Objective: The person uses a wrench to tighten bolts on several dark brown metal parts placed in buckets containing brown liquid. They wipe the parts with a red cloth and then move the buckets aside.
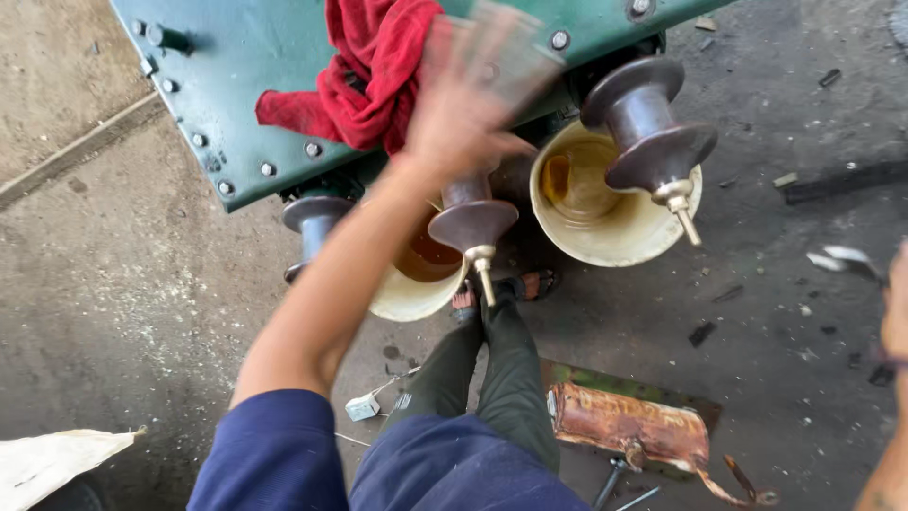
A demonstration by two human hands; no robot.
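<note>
Three brown porcelain insulators stick out from the green bolted tank (236, 66) below me: one at the left (312, 220), one in the middle (473, 222) and one at the right (651, 128), each of the last two ending in a pale metal stud. My left hand (473, 99) is raised over the tank's edge with its fingers spread open and blurred, gripping nothing, just beside the red rag (369, 66) that lies draped on the tank top and directly above the middle insulator. My right hand (897, 312) barely shows at the right border, so I cannot tell whether it is open or closed. Two cream buckets stand on the concrete floor (123, 284) under the insulators, the nearer bucket (411, 293) holding amber liquid, the farther bucket (615, 237) just beside it. My legs in dark trousers reach down to sandalled feet, and a rusty metal box (629, 426) lies near them on the floor.
</note>
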